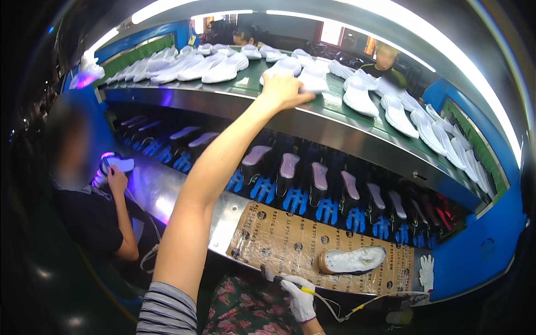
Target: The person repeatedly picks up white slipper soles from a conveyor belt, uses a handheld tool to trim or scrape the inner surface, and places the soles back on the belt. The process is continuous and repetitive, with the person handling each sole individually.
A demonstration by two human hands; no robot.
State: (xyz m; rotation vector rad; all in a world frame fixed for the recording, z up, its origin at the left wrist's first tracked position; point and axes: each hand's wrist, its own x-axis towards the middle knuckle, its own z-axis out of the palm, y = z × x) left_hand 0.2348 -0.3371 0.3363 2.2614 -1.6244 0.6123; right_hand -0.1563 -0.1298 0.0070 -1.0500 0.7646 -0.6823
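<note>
My bare left hand [282, 92] reaches up to the green conveyor belt [252, 68]. Its thumb and fingers close around a white shoe sole [314, 78], slightly blurred; the fingertips are partly hidden. Another white sole [283, 67] lies just behind the knuckles. Low in front of me, my right hand [300, 298], in a white glove, is closed around a slim dark tool [269, 273] with a pale tube marked by yellow bands. An upturned shoe upper [357, 260], tan at the side and whitish underneath, rests on the brown cardboard [273, 237] beyond that hand.
Rows of white soles [430, 134] cover both ends of the belt. Below it, pinkish sole-shaped pieces [289, 165] stand over blue holders [295, 200]. A white glove [426, 273] hangs at the right. A co-worker [84, 212] sits at my left; two more people are behind the belt.
</note>
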